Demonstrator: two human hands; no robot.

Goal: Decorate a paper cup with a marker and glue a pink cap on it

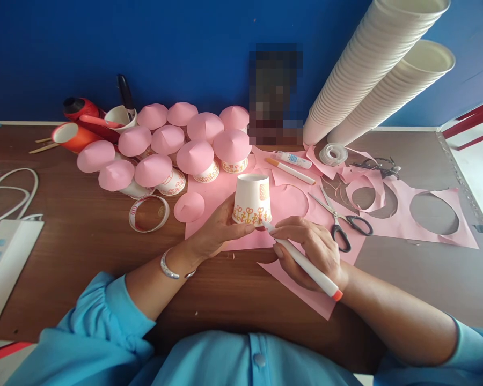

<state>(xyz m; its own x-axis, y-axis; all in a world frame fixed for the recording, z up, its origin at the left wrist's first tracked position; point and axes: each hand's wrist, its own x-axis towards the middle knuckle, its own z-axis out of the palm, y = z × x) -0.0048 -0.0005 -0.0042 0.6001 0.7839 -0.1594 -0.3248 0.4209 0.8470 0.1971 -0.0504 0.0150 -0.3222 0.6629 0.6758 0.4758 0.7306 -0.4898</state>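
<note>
My left hand (pixel 221 225) is closed around a white paper cup (pixel 249 195), held upside down above the pink paper. Orange and red flowers run along the cup's lower edge, and a small patterned orange window sits higher up on its right. In my right hand (pixel 312 246) is a white marker (pixel 306 265) with an orange-red end. Its tip meets the cup near the lower right of the flowers. A small pink paper cone (pixel 189 207) lies to the left of the cup.
Several decorated cups with pink cone roofs (pixel 195 157) stand behind on the left. Scissors (pixel 335 214), a second marker (pixel 290 171), a glue bottle (pixel 293 159), clear tape (pixel 333 154) and cut pink paper (pixel 410 198) lie right. Tall cup stacks (pixel 370 69) lean there; a power strip (pixel 12 262) lies left.
</note>
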